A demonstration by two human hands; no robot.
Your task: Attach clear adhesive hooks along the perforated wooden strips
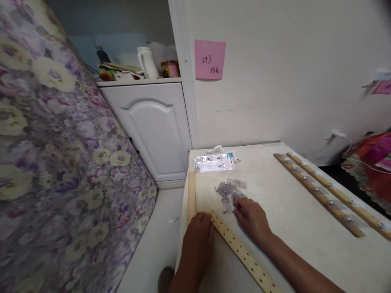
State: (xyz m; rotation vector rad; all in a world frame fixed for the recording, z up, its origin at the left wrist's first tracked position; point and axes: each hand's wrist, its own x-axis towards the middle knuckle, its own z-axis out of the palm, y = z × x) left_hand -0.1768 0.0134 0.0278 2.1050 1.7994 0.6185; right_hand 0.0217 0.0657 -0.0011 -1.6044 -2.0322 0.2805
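The pale tabletop [259, 175] in front of me carries the perforated strip [238, 248], which could swivel if the left hand's [199, 236] fingers, pinching its far end, loosen. Right of the strip, the right hand [252, 215] has its fingers against the small plastic packets [228, 190]; I can't tell whether they grip any. Heaped just past the strip's far end, these might cling and scatter if tugged.

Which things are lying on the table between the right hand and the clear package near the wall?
Small see-through bags lie between the right hand and the clear package, as the head view shows.
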